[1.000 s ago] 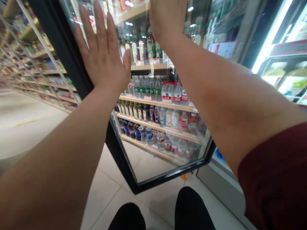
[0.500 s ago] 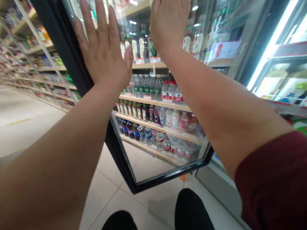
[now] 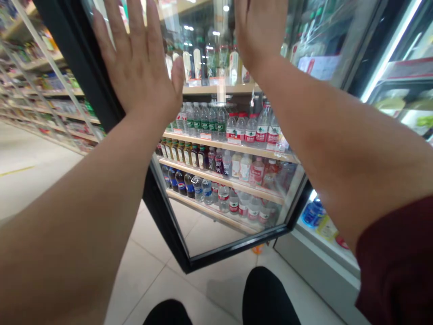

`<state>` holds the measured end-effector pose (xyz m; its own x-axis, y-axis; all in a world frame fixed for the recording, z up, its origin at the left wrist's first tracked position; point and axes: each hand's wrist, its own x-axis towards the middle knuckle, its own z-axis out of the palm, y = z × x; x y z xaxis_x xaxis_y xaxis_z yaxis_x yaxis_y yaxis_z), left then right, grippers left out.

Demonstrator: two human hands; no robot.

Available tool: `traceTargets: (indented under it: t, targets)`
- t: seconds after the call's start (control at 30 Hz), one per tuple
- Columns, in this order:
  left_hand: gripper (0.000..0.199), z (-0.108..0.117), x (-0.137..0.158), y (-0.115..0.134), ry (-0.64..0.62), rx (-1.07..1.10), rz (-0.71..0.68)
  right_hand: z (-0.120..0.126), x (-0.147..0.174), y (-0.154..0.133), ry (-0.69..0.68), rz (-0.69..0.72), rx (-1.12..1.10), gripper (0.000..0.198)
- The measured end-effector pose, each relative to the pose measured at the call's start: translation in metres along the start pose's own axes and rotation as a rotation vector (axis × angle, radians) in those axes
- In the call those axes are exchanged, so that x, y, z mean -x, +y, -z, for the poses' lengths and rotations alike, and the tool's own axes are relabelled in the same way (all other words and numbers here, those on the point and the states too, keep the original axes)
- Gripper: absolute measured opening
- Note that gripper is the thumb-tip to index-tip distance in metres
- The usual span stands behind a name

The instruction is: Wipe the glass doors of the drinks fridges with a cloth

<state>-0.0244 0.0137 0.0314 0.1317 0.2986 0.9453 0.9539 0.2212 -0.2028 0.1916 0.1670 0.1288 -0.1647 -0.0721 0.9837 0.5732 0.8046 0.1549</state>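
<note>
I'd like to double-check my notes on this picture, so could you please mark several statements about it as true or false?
1. The left hand lies spread against a black-framed glass door. True.
2. The right hand shows in full. False: the picture's top edge cuts it off.
3. The right sleeve is dark red. True.
4. Dark, blue-labelled bottles stand on the lowest shelf seen through the door. True.
5. Green-labelled bottles stand below those. False: they stand higher up.

The scene is bright, with a white light strip [image 3: 391,49] glaring beyond the right edge of the door [image 3: 170,230] and small reflected spots [image 3: 216,33] shining near its top. A soft shadow [image 3: 221,289] dims the floor [image 3: 154,257] below its bottom edge; past its left edge, shelves [image 3: 50,93] look blurred and stretched.
</note>
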Motion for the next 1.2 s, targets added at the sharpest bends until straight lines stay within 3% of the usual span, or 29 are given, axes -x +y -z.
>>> traceTargets:
  t: [0.07, 0.17, 0.2, 0.3, 0.37, 0.4, 0.5, 0.53, 0.57, 0.6, 0.7, 0.73, 0.77, 0.8, 0.9, 0.93, 0.97, 1.0, 1.1, 1.13, 1.17, 1.2]
  targets:
    - [0.075, -0.002, -0.001, 0.000, 0.009, 0.013, -0.007, -0.003, 0.011, -0.011, -0.018, -0.007, -0.022, 0.080]
    - [0.074, 0.002, -0.001, 0.004, -0.027, 0.101, 0.022, -0.003, 0.007, -0.014, -0.067, -0.023, 0.023, 0.065]
    - [0.074, 0.005, 0.000, 0.006, -0.045, 0.124, 0.046, -0.001, 0.002, -0.013, -0.071, -0.081, 0.069, 0.060]
    - [0.082, 0.013, 0.004, 0.011, -0.053, 0.162, 0.070, 0.013, -0.009, -0.015, -0.040, -0.439, 0.250, 0.053]
    - [0.086, 0.014, 0.003, 0.011, -0.032, 0.185, 0.044, 0.023, -0.006, -0.025, -0.095, -0.517, 0.358, 0.050]
    - [0.087, 0.013, 0.002, 0.011, -0.031, 0.190, 0.043, 0.027, -0.001, -0.032, -0.174, -0.424, 0.400, 0.050]
    - [0.088, 0.006, -0.003, 0.008, -0.074, 0.176, 0.106, 0.034, 0.014, -0.051, -0.411, 0.087, 0.464, 0.062]
    - [0.088, 0.005, -0.004, 0.007, -0.074, 0.183, 0.112, 0.034, 0.016, -0.054, -0.449, 0.167, 0.484, 0.065]
    - [0.088, 0.004, -0.003, 0.007, -0.061, 0.199, 0.100, 0.035, 0.016, -0.056, -0.458, 0.144, 0.515, 0.065]
    - [0.087, 0.004, -0.002, 0.007, -0.038, 0.219, 0.075, 0.036, 0.015, -0.056, -0.440, 0.014, 0.549, 0.064]
    - [0.084, 0.009, 0.003, 0.009, 0.012, 0.262, 0.024, 0.038, 0.005, -0.053, -0.283, -0.643, 0.611, 0.062]
    - [0.083, 0.010, 0.003, 0.010, 0.011, 0.264, 0.029, 0.038, 0.003, -0.053, -0.247, -0.767, 0.617, 0.062]
    - [0.084, 0.010, 0.003, 0.010, -0.001, 0.262, 0.046, 0.038, 0.004, -0.053, -0.247, -0.782, 0.625, 0.063]
    - [0.085, 0.010, 0.001, 0.010, -0.013, 0.260, 0.061, 0.038, 0.007, -0.053, -0.282, -0.682, 0.635, 0.064]
    - [0.089, 0.004, -0.005, 0.005, -0.012, 0.300, 0.079, 0.036, 0.021, -0.058, -0.455, -0.031, 0.619, 0.071]
    - [0.090, 0.002, -0.006, 0.002, 0.002, 0.342, 0.061, 0.035, 0.024, -0.059, -0.474, 0.106, 0.601, 0.072]
    - [0.090, 0.000, -0.005, 0.000, 0.029, 0.392, 0.032, 0.034, 0.027, -0.059, -0.464, 0.135, 0.585, 0.072]
    - [0.089, -0.001, -0.004, -0.002, 0.062, 0.440, -0.004, 0.033, 0.027, -0.059, -0.425, 0.059, 0.573, 0.072]
    - [0.090, 0.003, 0.004, -0.002, 0.142, 0.500, -0.098, 0.031, 0.025, -0.055, -0.211, -0.443, 0.542, 0.067]
    - [0.092, 0.005, 0.007, -0.001, 0.148, 0.489, -0.106, 0.031, 0.025, -0.054, -0.157, -0.537, 0.535, 0.067]
    - [0.094, 0.008, 0.009, 0.001, 0.143, 0.477, -0.103, 0.031, 0.028, -0.053, -0.130, -0.535, 0.534, 0.068]
    - [0.095, 0.010, 0.010, 0.003, 0.128, 0.466, -0.093, 0.031, 0.032, -0.051, -0.143, -0.429, 0.527, 0.068]
